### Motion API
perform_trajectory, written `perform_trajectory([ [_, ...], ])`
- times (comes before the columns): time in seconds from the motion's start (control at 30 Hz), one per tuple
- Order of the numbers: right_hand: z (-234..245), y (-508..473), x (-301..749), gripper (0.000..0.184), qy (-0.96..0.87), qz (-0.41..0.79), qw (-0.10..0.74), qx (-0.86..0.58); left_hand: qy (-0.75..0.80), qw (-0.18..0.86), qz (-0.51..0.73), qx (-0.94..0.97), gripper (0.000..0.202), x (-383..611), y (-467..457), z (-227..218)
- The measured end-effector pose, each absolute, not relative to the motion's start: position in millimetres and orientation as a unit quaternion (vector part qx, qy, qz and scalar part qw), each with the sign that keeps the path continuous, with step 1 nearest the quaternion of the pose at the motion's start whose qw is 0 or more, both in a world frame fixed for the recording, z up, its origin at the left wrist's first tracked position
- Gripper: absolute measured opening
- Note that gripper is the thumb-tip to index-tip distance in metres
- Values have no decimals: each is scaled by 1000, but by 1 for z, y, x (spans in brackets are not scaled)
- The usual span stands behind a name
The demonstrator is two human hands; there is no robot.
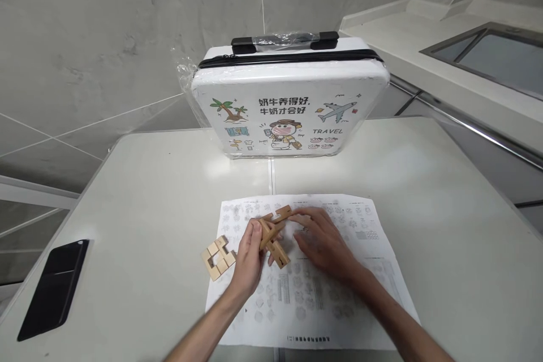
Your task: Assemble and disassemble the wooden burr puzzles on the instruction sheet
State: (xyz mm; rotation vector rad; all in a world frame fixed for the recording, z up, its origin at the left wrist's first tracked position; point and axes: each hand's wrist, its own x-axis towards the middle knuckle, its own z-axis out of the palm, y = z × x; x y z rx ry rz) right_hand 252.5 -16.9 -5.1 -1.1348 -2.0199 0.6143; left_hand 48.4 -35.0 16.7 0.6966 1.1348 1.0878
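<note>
My left hand (pixel 249 249) is closed around a partly joined wooden interlocking puzzle (pixel 278 253), whose brown notched bars cross at angles. One notched bar (pixel 283 213) sticks out at the upper right of it. Close by on the right is my right hand (pixel 320 237), its fingers apart and bent, the fingertips near that bar's end; whether they touch it I cannot tell. Pale wooden blocks (pixel 214 249), fitted together in a flat ring shape, lie left of my left hand. Under both hands spreads a printed sheet (pixel 237 328) with small puzzle diagrams.
A white suitcase (pixel 292 85) with cartoon prints and plastic wrap stands at the table's back. On the left lies a black phone (pixel 53 288). The pale table (pixel 139 226) has a seam down its middle. A counter (pixel 394 28) adjoins at the right rear.
</note>
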Motion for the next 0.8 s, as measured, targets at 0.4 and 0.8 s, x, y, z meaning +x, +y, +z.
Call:
perform_trajectory([
  [0.4, -26, -13, 248, 30, -825, 189, 312, -431, 515, 689, 433, 271, 55, 46, -39, 6],
  [0.8, -28, -13, 243, 34, -777, 194, 321, -505, 515, 689, 397, 319, 53, 44, -41, 6],
])
